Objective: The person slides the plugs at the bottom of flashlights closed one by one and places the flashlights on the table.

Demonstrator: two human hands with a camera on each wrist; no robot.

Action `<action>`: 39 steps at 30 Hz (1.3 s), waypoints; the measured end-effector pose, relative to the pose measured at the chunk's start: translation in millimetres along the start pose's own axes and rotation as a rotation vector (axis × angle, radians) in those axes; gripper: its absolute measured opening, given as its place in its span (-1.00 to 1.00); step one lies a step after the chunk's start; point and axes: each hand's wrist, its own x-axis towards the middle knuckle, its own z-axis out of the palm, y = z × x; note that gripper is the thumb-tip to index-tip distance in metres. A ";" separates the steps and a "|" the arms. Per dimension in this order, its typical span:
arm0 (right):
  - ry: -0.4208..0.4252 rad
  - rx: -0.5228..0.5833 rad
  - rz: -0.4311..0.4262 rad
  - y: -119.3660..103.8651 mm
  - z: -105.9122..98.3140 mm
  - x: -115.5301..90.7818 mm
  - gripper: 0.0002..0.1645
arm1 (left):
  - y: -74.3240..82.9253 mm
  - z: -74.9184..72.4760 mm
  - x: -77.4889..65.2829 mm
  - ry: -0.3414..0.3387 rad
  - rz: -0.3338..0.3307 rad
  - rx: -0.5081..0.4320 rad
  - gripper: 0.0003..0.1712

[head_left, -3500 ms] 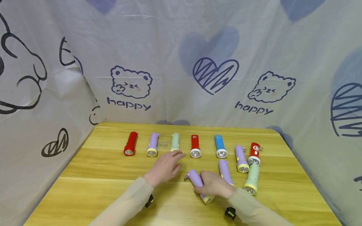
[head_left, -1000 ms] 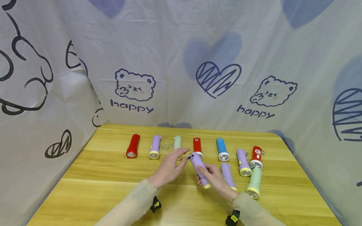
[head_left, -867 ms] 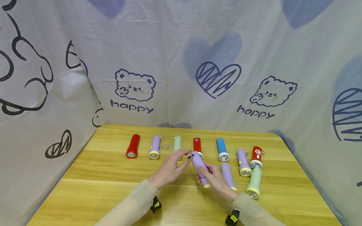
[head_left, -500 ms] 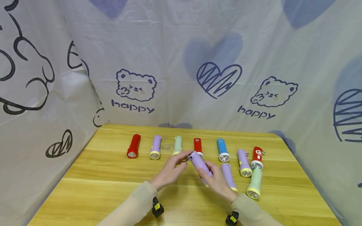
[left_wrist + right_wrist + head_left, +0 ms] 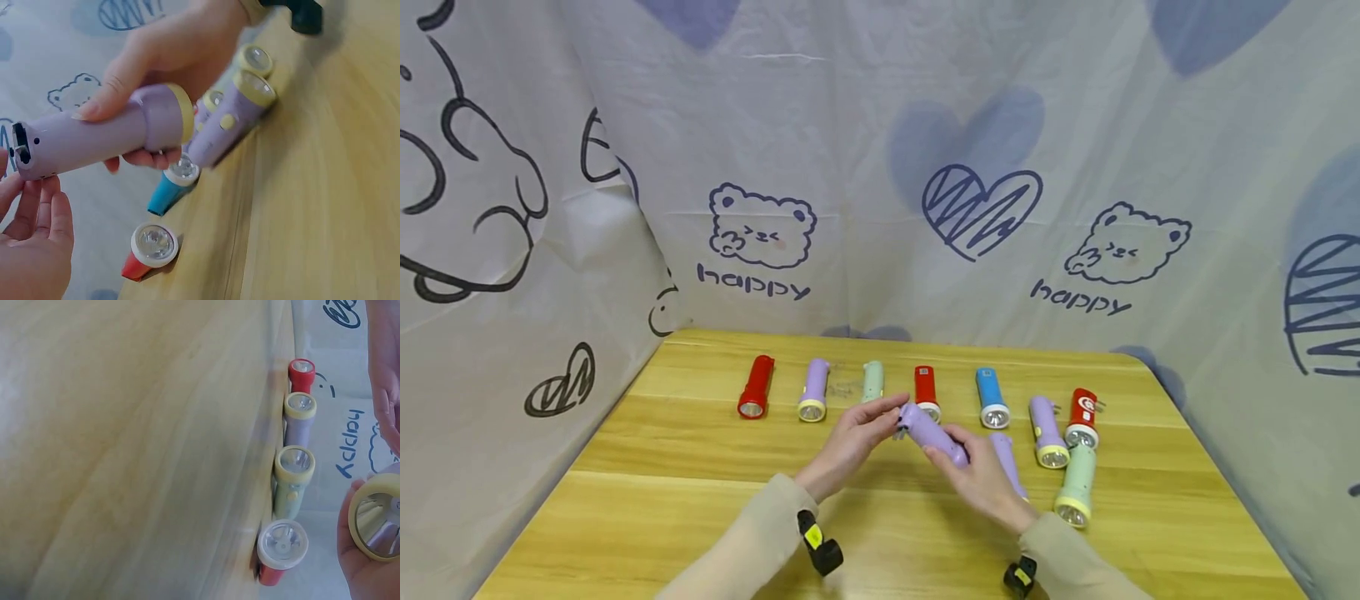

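A purple flashlight (image 5: 934, 437) with a cream head is held above the table, its tail toward the left hand (image 5: 848, 437). The right hand (image 5: 985, 479) grips it around the body near the head, thumb on top in the left wrist view. At the tail, the left fingers (image 5: 47, 209) reach under the end beside the dark plug slot (image 5: 22, 150), with a bit of thumb at the picture's edge. Metal prongs (image 5: 899, 433) show there in the head view. The cream-rimmed lens (image 5: 381, 525) faces the right wrist camera. Beneath the right hand lies another purple flashlight (image 5: 1006, 462), partly hidden.
Along the back of the wooden table (image 5: 662, 500) lie red (image 5: 756, 386), purple (image 5: 814, 389), green (image 5: 873, 381), red-and-white (image 5: 926, 392) and blue (image 5: 992, 397) flashlights. At the right, purple (image 5: 1047, 429), red (image 5: 1082, 415) and green (image 5: 1077, 483) ones cluster. A printed cloth (image 5: 865, 125) encloses the table.
The right hand has raised the purple flashlight from low over the table and turned its tail toward the left hand. The left fingers have come onto the tail; the prongs now show differently.
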 end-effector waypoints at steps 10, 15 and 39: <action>0.006 -0.029 -0.079 3.5 2.1 1.7 -0.73 | -2.4 -0.2 3.0 -0.039 -0.093 -0.174 -0.42; 0.005 -0.045 -0.120 5.5 1.8 3.0 -0.74 | -2.4 1.2 3.8 -0.079 -0.112 -0.222 -0.41; 0.015 -0.036 -0.099 7.8 6.4 2.4 -0.71 | -7.2 4.1 2.9 -0.049 -0.187 -0.250 -0.43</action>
